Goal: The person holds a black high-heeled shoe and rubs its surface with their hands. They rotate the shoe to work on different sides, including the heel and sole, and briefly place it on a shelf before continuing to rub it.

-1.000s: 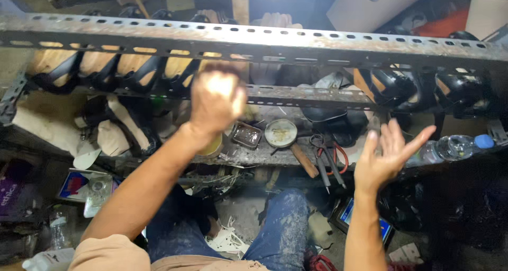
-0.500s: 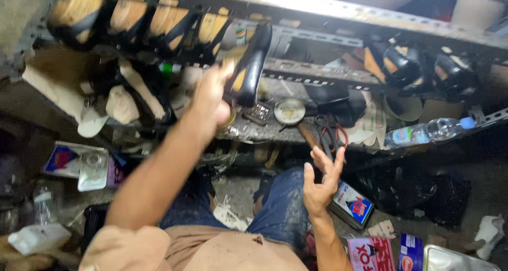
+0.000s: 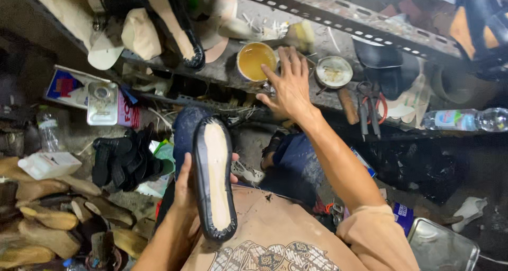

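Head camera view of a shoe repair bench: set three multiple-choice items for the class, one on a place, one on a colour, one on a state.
1. Where is the right hand?
A. at the tin of glue on the bench
B. on the water bottle
C. on the floor

2. What colour is the rim of the shoe sole?
A. red
B. black
C. white

3. How is the shoe sole held?
A. lying on the bench
B. hanging from the shelf
C. held up in the left hand

Answers:
1 A, the fingers reach beside the open tin.
2 B, a black edge surrounds the pale middle.
3 C, the left hand's grip is behind it, above the lap.
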